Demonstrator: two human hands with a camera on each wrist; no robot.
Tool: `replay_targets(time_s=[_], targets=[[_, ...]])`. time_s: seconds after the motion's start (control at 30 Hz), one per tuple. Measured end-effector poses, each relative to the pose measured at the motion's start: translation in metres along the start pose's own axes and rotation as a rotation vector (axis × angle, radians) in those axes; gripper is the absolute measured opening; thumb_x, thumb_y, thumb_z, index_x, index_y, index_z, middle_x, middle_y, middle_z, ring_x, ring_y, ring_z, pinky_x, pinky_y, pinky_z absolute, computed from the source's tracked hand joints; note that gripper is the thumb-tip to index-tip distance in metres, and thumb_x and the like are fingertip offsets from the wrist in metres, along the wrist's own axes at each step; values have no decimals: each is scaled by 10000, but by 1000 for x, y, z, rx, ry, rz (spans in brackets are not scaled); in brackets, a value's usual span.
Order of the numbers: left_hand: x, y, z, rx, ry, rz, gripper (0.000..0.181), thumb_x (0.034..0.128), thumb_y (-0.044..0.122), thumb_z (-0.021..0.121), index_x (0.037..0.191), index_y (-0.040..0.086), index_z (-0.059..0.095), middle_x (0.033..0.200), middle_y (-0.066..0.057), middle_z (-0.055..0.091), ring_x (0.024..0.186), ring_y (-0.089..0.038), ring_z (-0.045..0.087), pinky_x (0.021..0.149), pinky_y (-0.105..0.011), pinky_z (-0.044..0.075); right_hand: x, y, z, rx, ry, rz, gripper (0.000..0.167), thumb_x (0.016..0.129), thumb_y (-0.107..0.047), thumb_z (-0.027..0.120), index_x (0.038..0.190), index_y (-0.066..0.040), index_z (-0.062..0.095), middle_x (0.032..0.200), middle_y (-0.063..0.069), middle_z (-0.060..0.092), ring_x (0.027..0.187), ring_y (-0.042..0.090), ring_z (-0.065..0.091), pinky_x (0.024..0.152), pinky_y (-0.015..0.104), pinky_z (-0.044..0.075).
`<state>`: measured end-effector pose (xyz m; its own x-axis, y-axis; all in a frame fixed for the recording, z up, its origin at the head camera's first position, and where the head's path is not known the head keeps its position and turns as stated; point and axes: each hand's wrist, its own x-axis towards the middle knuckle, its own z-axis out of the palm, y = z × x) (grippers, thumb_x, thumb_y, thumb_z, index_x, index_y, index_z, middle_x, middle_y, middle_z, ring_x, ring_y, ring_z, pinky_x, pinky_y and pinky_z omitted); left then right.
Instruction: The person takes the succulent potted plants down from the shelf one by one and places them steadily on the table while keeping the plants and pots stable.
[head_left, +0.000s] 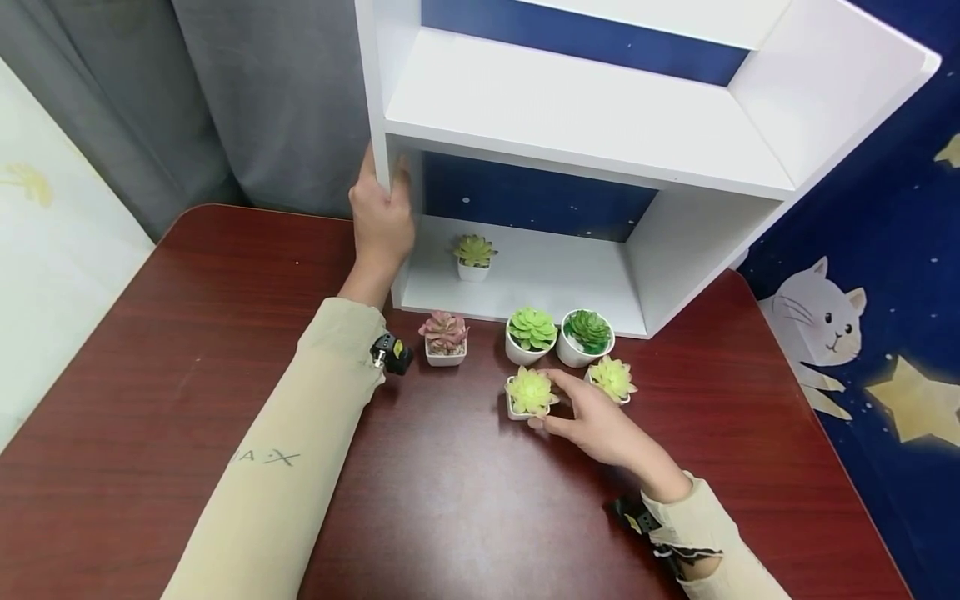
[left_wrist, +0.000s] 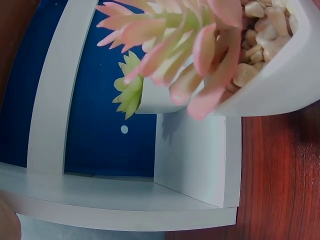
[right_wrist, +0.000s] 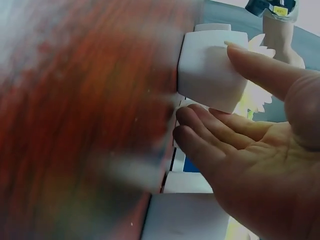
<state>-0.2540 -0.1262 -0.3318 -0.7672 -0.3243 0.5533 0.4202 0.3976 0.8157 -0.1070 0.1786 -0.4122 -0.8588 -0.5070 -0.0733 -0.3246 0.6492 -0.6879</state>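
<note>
My left hand (head_left: 382, 217) grips the left side panel of a white shelf unit (head_left: 585, 100), thumb inside and fingers outside. My right hand (head_left: 596, 417) holds a small yellow-green potted succulent (head_left: 529, 392) by its square white pot, thumb on one side and fingers on the other. In the right wrist view that pot (right_wrist: 212, 67) stands on the table. Another yellow-green succulent (head_left: 612, 379) sits just behind the right hand, partly covered. Near the shelf's front edge stand a pink succulent (head_left: 445, 333), a bright green one (head_left: 531, 332) and a dark green one (head_left: 587, 333).
One green succulent (head_left: 474, 252) stands inside the bottom compartment, toward its left. The shelf stands on a dark red wooden table (head_left: 450, 500). Grey curtain (head_left: 247, 100) hangs behind at the left. A blue wall with a cat picture (head_left: 817, 317) rises on the right.
</note>
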Motion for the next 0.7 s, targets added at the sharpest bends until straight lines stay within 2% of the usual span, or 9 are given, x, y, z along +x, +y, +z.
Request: replay_targets(time_s=[0.17,0.3,0.5,0.57,0.7], targets=[[-2,1,4,10,-5,-3,410,1063,233,495,1447,91,509,1392,-117,646,1303,-89,578,1120,-248,422,-4,1,-6,69,-58,16,798,885,-237,789,1525,23,390,1544,180,481,1345,327,559,1093,451,450],[-5,0,10,4,-32,-8,419,1065,213,491,1459,72,489,1408,-146,625,1327,-142,572,1136,-270,416,-12,1,-17,88,-102,31,869,864,-207,811,1541,55,333,1587,215,405,1344,367,553,1063,453,466],[-5,0,11,11,-10,-10,430,1064,232,496,1474,103,486,1401,-121,637,1314,-103,573,1125,-266,424,-16,-10,-36,98,-120,60,868,865,-314,807,1532,31,370,1551,197,468,1346,348,559,1056,457,482],[-4,0,11,8,-10,-7,436,1064,241,490,1479,110,483,1401,-111,638,1304,-87,575,1121,-270,430,-14,-16,-44,69,-98,40,807,863,-310,810,1500,14,437,1505,185,529,1318,336,588,1041,452,498],[-4,-2,12,15,-15,-12,449,1064,255,486,1491,117,474,1396,-116,641,1293,-103,586,1110,-290,443,-7,-30,-63,-55,-36,-10,664,865,-347,806,1413,-57,568,1403,112,637,1251,285,647,1017,442,525]])
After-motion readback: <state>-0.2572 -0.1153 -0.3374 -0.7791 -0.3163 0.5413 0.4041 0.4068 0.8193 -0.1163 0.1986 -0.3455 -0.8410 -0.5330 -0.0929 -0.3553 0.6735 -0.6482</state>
